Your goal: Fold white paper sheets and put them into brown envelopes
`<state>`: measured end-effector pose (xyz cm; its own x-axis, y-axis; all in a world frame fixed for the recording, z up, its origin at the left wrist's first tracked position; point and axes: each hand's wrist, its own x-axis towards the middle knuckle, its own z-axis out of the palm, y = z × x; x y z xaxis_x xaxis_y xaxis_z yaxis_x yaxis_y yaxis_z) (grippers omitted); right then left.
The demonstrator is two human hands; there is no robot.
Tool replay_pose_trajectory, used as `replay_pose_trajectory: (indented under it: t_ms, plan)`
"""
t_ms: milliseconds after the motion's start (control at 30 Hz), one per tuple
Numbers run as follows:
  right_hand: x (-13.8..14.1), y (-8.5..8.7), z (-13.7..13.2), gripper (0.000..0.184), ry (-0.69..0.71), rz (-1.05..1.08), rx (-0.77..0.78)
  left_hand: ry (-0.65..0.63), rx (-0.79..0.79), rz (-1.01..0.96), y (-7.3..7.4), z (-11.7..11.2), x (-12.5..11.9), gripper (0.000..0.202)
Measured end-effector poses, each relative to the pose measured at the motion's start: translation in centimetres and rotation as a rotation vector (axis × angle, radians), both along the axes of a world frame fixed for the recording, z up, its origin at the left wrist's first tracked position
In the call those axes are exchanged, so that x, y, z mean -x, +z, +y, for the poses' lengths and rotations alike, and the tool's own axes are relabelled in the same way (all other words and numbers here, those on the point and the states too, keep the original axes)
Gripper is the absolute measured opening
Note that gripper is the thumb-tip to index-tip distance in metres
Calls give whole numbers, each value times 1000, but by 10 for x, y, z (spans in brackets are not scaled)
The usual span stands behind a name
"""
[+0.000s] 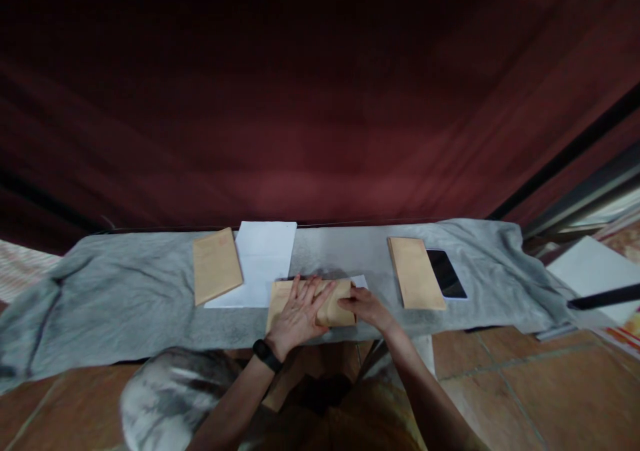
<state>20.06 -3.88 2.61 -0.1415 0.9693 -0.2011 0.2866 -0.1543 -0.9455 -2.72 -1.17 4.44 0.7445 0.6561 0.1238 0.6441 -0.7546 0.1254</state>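
Observation:
A brown paper envelope lies crosswise at the front edge of the cloth-covered bench, its right end bulging up. My left hand, with a black band at the wrist, presses flat on it with fingers spread. At the right end, my right hand has its fingers curled and closed on the envelope's edge; the fingertips are partly hidden. Behind that end, a corner of white paper sticks out.
On the grey cloth, another brown envelope overlaps white sheets at left. To the right, a stack of brown envelopes lies beside a dark-screened phone. A dark red curtain hangs behind the bench.

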Motion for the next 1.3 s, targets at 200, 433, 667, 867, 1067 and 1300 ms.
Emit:
replay_pose_trajectory:
  t_ms: [200, 433, 667, 867, 1067, 1300]
  plan:
    - [17, 1, -6, 45, -81, 391, 178, 8, 14, 0, -6, -3, 0, 106]
    - [-9, 7, -3, 46, -110, 498, 275, 10, 113, 32, -11, 7, 29, 119]
    - [-30, 4, -12, 49, -126, 472, 293, 37, 274, 74, -16, 12, 49, 126]
    - [-32, 3, -18, 48, -71, 184, 233, 48, 271, 49, -16, 8, 35, 126]
    - [-51, 21, -29, 28, 149, -3, 234, 40, 250, 12, -17, 4, 38, 124]
    - [-37, 22, -25, 34, 43, 466, 408, 5, 191, -20, -19, 1, 37, 119]
